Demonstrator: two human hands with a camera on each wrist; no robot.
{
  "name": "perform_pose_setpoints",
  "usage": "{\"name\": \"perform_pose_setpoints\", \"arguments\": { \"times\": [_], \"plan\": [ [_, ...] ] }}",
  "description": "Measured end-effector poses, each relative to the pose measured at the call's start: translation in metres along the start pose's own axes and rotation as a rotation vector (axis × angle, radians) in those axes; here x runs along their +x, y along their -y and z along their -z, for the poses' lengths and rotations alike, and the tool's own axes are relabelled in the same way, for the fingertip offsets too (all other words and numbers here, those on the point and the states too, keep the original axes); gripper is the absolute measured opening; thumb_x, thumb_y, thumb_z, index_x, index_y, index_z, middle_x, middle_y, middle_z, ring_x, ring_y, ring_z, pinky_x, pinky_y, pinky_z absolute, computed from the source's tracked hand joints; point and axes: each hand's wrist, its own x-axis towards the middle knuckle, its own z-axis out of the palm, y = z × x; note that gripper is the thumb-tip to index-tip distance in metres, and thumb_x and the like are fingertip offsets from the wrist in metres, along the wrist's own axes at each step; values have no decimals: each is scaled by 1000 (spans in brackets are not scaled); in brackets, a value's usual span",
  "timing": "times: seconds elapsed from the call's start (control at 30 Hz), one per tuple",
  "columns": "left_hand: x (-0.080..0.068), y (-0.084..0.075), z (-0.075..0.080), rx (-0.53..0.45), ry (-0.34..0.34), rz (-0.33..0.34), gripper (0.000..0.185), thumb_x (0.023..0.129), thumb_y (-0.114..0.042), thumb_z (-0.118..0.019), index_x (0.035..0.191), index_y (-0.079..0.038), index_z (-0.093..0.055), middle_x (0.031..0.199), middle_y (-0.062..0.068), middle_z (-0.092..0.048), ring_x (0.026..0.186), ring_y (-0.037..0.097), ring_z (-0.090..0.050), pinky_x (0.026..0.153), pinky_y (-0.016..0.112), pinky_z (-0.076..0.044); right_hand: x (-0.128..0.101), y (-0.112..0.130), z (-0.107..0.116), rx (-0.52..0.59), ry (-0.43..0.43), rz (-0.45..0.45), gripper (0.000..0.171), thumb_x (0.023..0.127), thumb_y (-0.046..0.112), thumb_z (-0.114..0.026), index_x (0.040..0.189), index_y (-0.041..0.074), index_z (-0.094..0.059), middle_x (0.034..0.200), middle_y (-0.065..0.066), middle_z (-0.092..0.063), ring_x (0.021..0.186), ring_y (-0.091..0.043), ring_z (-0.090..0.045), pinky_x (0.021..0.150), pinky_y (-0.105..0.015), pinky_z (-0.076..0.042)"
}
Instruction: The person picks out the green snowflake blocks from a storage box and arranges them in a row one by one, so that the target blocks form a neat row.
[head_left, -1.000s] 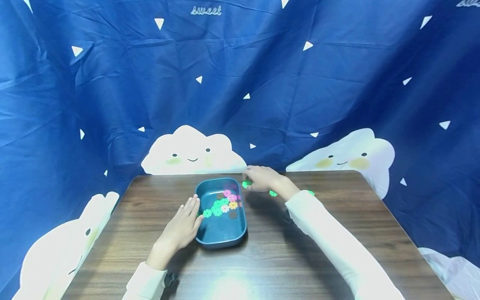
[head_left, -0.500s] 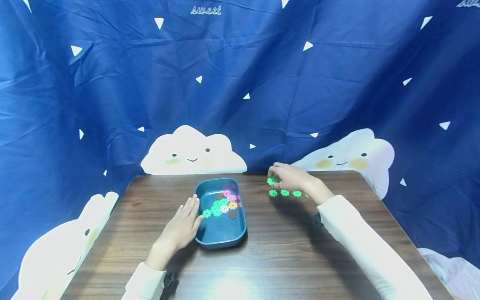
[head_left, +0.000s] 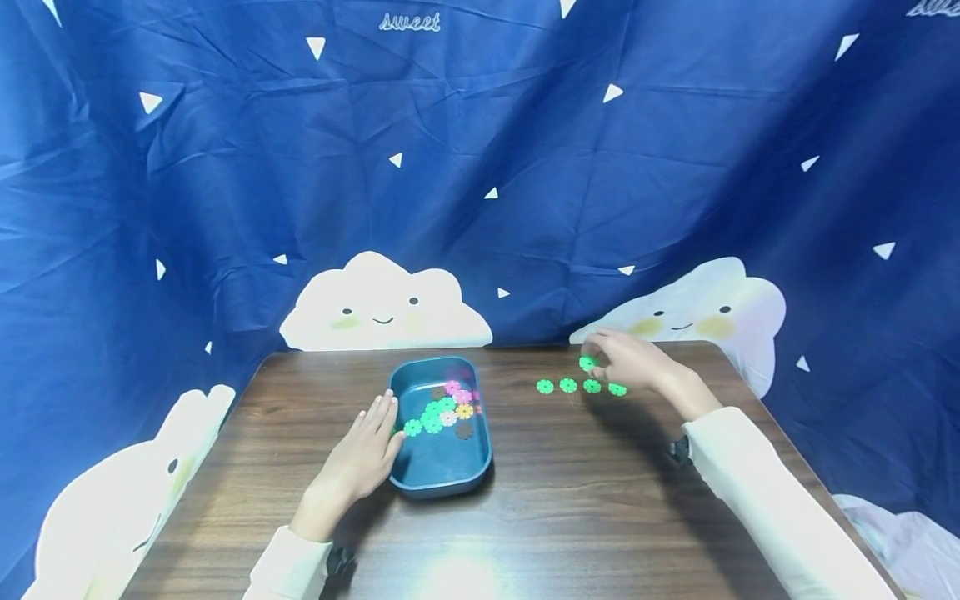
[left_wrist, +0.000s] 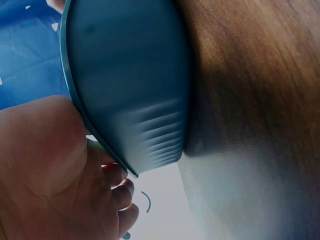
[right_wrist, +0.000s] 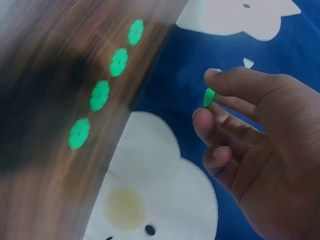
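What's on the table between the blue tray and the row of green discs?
Nothing: bare wood separates the blue tray from the row of green discs, in the head view.

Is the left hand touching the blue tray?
Touching. The head view shows the left hand laid flat against the blue tray's left rim; the left wrist view shows its palm on that rim.

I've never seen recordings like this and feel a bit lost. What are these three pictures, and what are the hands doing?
A person wears three cameras: one on the head, one on each wrist. The head view looks down at a wooden table. The left hand rests flat against the side of a blue tray that holds coloured flower-shaped pieces; its wrist camera sees that tray wall up close. The right hand pinches one green flower piece above a row of four green pieces lying on the table, as its wrist camera also shows.
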Motion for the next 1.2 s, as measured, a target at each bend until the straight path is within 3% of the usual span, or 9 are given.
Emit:
{"name": "perform_pose_setpoints", "arguments": {
  "times": [0.33, 0.5, 0.63, 0.73, 1.0, 1.2],
  "plan": [
    [-2, -1, 2, -18, -8, -1, 61, 105, -35, -40, 154, -1, -27, 164, 14, -20, 151, 33, -20, 121, 53, -24, -30, -36, -9, 23, -13, -87, 27, 82, 16, -73, 108, 14, -66, 114, -5, -64, 106, -30, -64, 87, -54, -52],
    [-3, -5, 8, -12, -4, 2, 61, 105, -35, -40, 153, 1, -27, 163, 16, -22, 151, 34, -22, 121, 53, -24, -41, -52, -20, 17, -7, -108, 29, 81, 16, -74, 109, 12, -67, 110, -6, -63, 99, -29, -64, 82, -53, -53],
    [-2, -2, 5, 0, -3, -4, 62, 105, -38, -37, 154, -2, -25, 164, 14, -20, 152, 31, -20, 122, 51, -24, -48, -64, -29, 27, -14, -144, 29, 82, 19, -75, 109, 11, -67, 109, -8, -63, 99, -33, -64, 82, -55, -52],
    [-1, -1, 2, -6, -7, -9, 62, 105, -38, -36, 155, -2, -25, 164, 14, -20, 152, 32, -20, 122, 52, -24, -52, -72, -36, 29, -21, -177, 29, 83, 20, -75, 110, 12, -66, 112, -10, -63, 104, -37, -63, 84, -58, -51],
    [-3, -4, 7, -9, -23, -15, 63, 105, -40, -35, 152, 2, -29, 162, 17, -23, 150, 35, -23, 120, 54, -26, -53, -91, -54, 52, -7, -258, 29, 86, 23, -72, 112, 11, -66, 112, -11, -62, 99, -35, -64, 77, -58, -51],
    [-2, -6, 8, -11, 3, -3, 64, 105, -41, -35, 153, 1, -27, 163, 16, -21, 151, 33, -20, 121, 53, -23, -55, -100, -66, 72, 5, -304, 27, 88, 22, -70, 112, 10, -66, 109, -11, -62, 100, -36, -63, 77, -59, -50]
  ]
}}
